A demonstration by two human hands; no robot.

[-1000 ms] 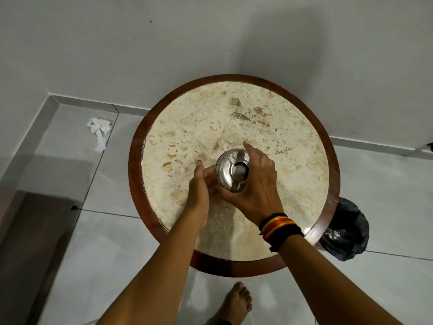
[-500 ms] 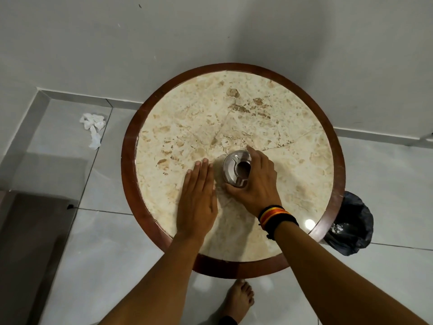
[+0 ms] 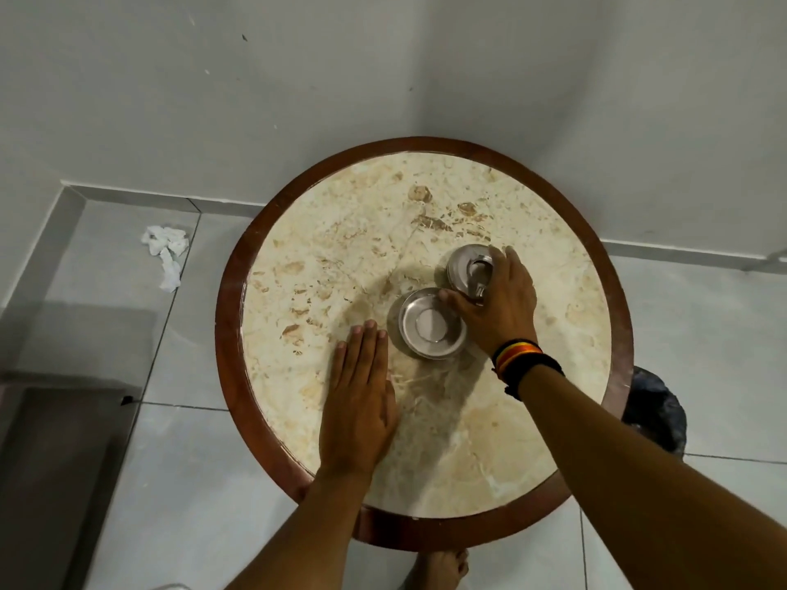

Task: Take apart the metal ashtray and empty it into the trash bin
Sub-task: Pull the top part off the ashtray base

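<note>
The metal ashtray is in two parts on the round marble table point(image 3: 332, 249). Its shallow bowl-shaped base point(image 3: 430, 324) sits open near the table's middle, with a pale patch at its bottom. The lid point(image 3: 464, 266) with its notched top lies just behind and to the right of the base, and my right hand point(image 3: 498, 304) grips it from the right. My left hand point(image 3: 362, 398) rests flat on the tabletop left of the base, fingers together, holding nothing. The trash bin point(image 3: 658, 415), lined with a black bag, stands on the floor at the table's right edge, partly hidden by it.
A grey wall runs close behind the table. Crumpled white tissue point(image 3: 166, 253) lies on the tiled floor to the left. A bare foot point(image 3: 438, 568) shows below the table's near edge. A dark step or mat fills the lower left corner.
The right hand lifted the lid off the ashtray and set it down behind and to the right, uncovering the base. The left hand let go and now lies flat.
</note>
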